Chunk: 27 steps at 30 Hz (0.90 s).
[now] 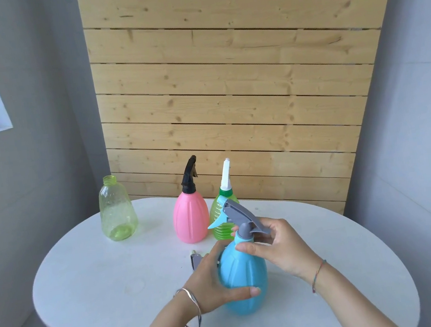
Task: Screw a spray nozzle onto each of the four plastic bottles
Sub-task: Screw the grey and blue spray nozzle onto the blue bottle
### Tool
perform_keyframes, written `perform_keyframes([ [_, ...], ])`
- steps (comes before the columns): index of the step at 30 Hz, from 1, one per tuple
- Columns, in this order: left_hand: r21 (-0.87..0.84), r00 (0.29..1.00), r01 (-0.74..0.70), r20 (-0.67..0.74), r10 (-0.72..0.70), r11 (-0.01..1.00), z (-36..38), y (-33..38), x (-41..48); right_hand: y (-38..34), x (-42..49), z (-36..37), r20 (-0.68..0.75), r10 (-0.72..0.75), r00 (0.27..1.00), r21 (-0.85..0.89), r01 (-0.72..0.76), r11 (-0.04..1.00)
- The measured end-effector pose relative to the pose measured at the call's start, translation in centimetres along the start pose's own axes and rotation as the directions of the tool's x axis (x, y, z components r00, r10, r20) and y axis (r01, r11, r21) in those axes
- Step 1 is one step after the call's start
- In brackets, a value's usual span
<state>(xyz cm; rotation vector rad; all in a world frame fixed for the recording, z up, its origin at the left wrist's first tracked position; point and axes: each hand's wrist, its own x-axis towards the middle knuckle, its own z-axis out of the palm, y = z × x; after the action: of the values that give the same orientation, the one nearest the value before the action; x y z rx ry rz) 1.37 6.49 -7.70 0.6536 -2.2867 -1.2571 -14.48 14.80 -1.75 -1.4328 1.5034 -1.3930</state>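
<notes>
We hold the smooth sky-blue plastic bottle [243,278] upright on the white rounded table [93,286], and the grip is split so one hand can brace while the other turns. Our left hand [214,280] wraps the bottle's belly, thumb across the front low down and the other fingers hidden behind, closed firmly on it so the body cannot spin. Our right hand [279,248] is closed around the grey and blue trigger spray nozzle [240,219] at the neck; its fingertips [244,247] pinch just under the grey collar, where a twist does the most work. The nozzle sits on the neck, but we cannot tell how far the thread has gone.

Beyond our fingers, well apart from them, stand the pink ribbed plastic bottle with a black trigger nozzle [191,216] and, touching or just beside it, the green ridged bottle with a white nozzle [223,217]; both look finished. Far off to the left of our left hand stands the clear yellow-green bottle [117,209], mouth still bare. Just behind our left fingers a small grey part [196,260] lies on the table, probably the last nozzle, mostly hidden.
</notes>
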Motion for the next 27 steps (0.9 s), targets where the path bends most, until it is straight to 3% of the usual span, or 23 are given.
perform_keyframes([
  [2, -0.102, 1.000, -0.011, -0.028, 0.009, 0.995, -1.4, 0.6, 0.1, 0.0, -0.1, 0.4, 0.022, -0.015, 1.000, -0.012, 0.016, 1.000],
  [5, -0.285, 0.983, -0.070, -0.182, 0.018, 0.956, -3.4, 2.0, 0.4, 0.0, -0.1, 0.4, 0.032, 0.006, 0.999, 0.036, -0.007, 0.999],
  [7, -0.301, 0.954, -0.147, -0.294, 0.055, 0.942, -4.0, 3.4, 0.5, 0.2, -0.1, 0.4, 0.062, 0.034, 0.998, 0.096, -0.040, 0.995],
  [11, -0.234, 0.915, -0.233, -0.381, 0.132, 0.944, -3.6, 5.7, 0.4, 0.8, -0.4, 1.2, 0.088, 0.043, 0.995, 0.155, -0.057, 0.986],
  [18, -0.221, 0.898, -0.240, -0.421, 0.129, 0.945, -3.5, 5.9, 0.6, 2.1, -0.5, 3.3, -0.096, -0.026, 0.995, 0.163, 0.041, 0.986],
  [24, -0.203, 0.890, -0.255, -0.432, 0.147, 0.946, -3.6, 5.7, 0.8, 2.1, -0.7, 2.7, 0.012, 0.011, 1.000, 0.180, -0.013, 0.984],
  [27, -0.133, 0.922, -0.189, -0.365, 0.130, 0.973, -3.9, 4.8, 0.9, 1.8, -0.6, 2.8, 0.005, 0.026, 1.000, 0.201, -0.027, 0.979],
])
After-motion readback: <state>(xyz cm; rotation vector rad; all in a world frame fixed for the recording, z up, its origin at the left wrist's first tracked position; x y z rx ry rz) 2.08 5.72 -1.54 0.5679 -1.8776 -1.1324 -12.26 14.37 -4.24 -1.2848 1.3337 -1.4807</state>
